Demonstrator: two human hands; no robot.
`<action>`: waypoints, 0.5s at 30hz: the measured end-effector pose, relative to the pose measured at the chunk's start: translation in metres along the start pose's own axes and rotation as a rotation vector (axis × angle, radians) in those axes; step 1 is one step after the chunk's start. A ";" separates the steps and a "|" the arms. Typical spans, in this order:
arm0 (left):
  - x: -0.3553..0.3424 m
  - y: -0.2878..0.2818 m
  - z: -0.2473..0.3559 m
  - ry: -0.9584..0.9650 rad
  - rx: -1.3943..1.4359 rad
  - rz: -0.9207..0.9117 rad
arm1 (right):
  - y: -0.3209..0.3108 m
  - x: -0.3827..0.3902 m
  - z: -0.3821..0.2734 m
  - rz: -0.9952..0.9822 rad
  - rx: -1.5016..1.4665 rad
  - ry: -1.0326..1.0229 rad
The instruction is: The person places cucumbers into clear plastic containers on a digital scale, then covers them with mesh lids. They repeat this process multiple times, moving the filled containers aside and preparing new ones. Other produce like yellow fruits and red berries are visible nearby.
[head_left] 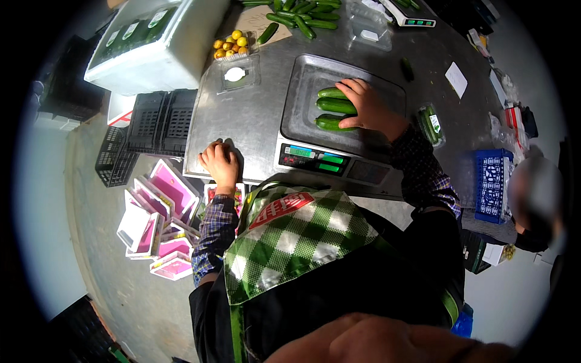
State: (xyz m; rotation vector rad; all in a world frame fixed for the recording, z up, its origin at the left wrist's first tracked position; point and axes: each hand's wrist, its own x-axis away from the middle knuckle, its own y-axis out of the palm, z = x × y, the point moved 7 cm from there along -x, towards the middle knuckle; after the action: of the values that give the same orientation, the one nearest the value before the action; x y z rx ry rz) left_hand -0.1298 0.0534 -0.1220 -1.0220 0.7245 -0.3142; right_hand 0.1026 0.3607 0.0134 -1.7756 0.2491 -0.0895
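Note:
Three green cucumbers (336,106) lie side by side on the metal tray (302,77) of a weighing scale (357,170). My right hand (366,109) grips across their right ends, fingers over the upper ones and thumb on the lowest. The scale's lit green display faces me. At the left front edge of the metal table, my left hand (219,162) rests with its fingers a little bent and apart, nothing seen in it. Beyond it is a clear plastic box (237,74) with a white label.
Loose cucumbers (302,15) and a box of yellow fruits (231,45) lie at the back. A foam box (142,51) stands back left; packed cucumbers (430,126) and a blue basket (493,184) are right, beside another person (535,206). Pink-lined trays (160,221) cover the left floor.

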 end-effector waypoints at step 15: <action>0.003 0.015 -0.014 -0.016 0.022 -0.013 | -0.022 0.062 0.026 0.308 -0.175 0.153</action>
State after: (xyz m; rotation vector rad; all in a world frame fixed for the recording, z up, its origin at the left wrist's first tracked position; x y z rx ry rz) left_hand -0.1385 0.0506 -0.1403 -1.0075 0.6995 -0.3242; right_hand 0.1704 0.3763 0.0241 -1.8849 0.6544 0.0184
